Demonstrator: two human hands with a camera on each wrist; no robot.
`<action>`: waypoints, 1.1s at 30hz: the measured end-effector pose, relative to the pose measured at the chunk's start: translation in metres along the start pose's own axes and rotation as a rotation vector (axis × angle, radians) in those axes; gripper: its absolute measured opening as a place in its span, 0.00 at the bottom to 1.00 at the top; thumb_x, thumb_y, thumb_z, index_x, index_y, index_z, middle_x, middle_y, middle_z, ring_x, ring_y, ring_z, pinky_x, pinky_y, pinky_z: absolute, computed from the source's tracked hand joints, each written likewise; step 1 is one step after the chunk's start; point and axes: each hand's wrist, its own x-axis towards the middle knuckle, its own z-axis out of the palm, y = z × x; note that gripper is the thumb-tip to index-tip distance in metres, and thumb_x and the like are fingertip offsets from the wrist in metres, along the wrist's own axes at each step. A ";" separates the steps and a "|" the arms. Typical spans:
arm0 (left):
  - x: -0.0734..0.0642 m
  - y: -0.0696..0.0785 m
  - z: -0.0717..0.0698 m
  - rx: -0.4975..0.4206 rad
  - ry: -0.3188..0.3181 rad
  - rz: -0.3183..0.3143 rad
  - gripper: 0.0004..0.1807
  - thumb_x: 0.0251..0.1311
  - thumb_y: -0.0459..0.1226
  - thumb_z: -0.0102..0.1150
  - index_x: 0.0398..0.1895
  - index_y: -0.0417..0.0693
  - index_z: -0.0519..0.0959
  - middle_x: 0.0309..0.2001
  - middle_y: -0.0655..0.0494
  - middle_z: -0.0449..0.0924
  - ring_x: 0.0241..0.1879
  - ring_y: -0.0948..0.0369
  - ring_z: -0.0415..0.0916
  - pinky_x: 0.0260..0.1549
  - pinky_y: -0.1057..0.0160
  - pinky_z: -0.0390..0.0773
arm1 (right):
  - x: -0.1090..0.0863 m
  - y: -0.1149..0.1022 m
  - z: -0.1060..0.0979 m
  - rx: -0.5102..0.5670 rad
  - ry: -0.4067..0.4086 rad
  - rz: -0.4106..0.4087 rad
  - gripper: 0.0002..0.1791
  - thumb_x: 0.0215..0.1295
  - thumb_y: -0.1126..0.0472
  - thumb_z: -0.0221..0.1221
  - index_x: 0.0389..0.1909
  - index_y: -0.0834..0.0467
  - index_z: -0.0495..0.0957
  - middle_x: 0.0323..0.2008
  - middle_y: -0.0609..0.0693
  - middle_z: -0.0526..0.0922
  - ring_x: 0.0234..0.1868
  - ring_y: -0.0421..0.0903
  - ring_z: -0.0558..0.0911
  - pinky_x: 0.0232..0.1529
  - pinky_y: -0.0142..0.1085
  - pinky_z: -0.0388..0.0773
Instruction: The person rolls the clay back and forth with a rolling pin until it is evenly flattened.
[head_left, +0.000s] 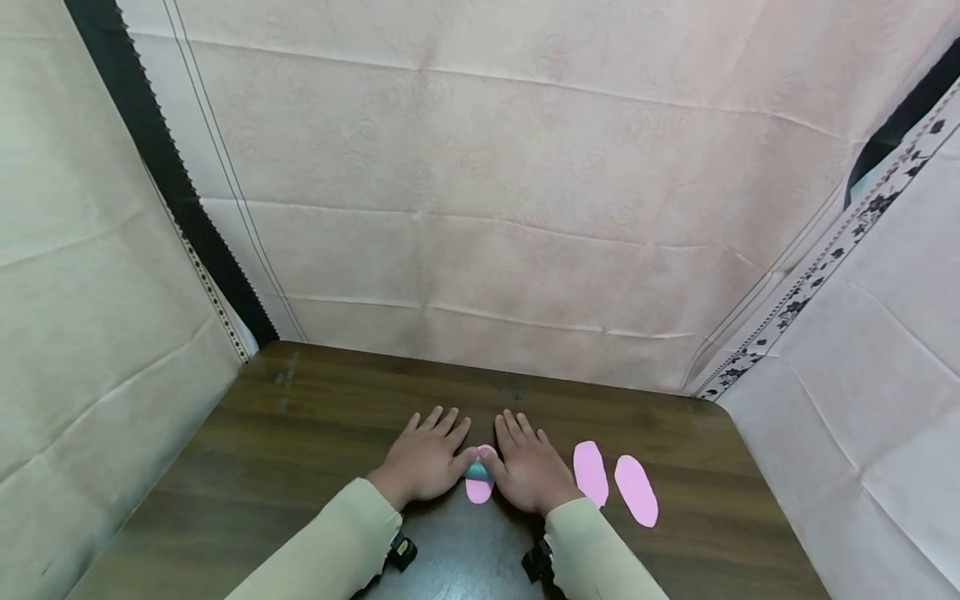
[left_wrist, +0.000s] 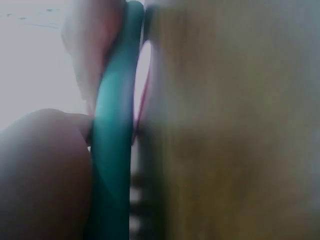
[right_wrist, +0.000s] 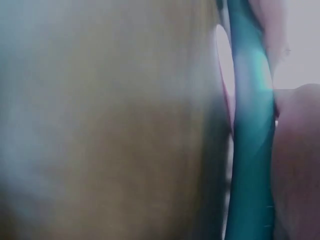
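My left hand point(head_left: 429, 458) lies on a smooth teal rod, like a small rolling pin point(head_left: 477, 472), with its fingers straight and pointing away. Palm down, my right hand point(head_left: 527, 468) rests on the rod's other side, its fingers likewise straight. Both thumbs come close together over the rod's middle. Beneath it lies a flat pink oval piece point(head_left: 478, 492), showing in front of and behind the rod. Each wrist view shows the rolling pin point(left_wrist: 112, 125) point(right_wrist: 254, 140) close up under the hand, beside the pink piece's thin edge. The hands hide most of the rod.
To the right of my right hand, two more flat pink oval pieces point(head_left: 590, 468) point(head_left: 636, 490) lie side by side on the brown wooden table point(head_left: 337, 400). Pale cloth point(head_left: 480, 208) hangs behind the table and on both sides. A black band is strapped at each wrist.
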 end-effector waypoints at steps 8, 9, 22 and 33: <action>-0.029 0.007 0.005 -0.006 0.011 0.067 0.40 0.88 0.66 0.36 0.90 0.56 0.65 0.91 0.49 0.59 0.91 0.42 0.54 0.85 0.31 0.58 | -0.026 -0.010 0.006 -0.009 0.013 -0.033 0.46 0.90 0.28 0.34 0.93 0.55 0.53 0.93 0.53 0.52 0.93 0.57 0.53 0.87 0.64 0.60; -0.033 0.007 0.006 0.000 0.015 0.077 0.40 0.88 0.66 0.36 0.90 0.56 0.65 0.90 0.49 0.59 0.90 0.42 0.55 0.85 0.31 0.59 | -0.029 -0.011 0.007 -0.017 0.016 -0.039 0.46 0.90 0.28 0.35 0.93 0.55 0.54 0.93 0.53 0.53 0.93 0.57 0.53 0.87 0.64 0.61; -0.071 0.015 0.014 0.013 0.089 0.159 0.37 0.79 0.62 0.58 0.88 0.69 0.69 0.86 0.51 0.70 0.86 0.42 0.66 0.79 0.27 0.67 | -0.062 -0.026 0.006 -0.106 0.072 -0.130 0.37 0.90 0.35 0.45 0.91 0.45 0.61 0.90 0.50 0.63 0.90 0.59 0.63 0.84 0.65 0.66; -0.098 0.024 0.022 -0.004 0.075 0.162 0.43 0.77 0.67 0.58 0.90 0.70 0.63 0.87 0.54 0.67 0.86 0.45 0.65 0.77 0.25 0.65 | -0.087 -0.032 0.010 -0.105 0.103 -0.164 0.35 0.89 0.37 0.51 0.89 0.44 0.66 0.88 0.51 0.66 0.89 0.61 0.65 0.81 0.68 0.68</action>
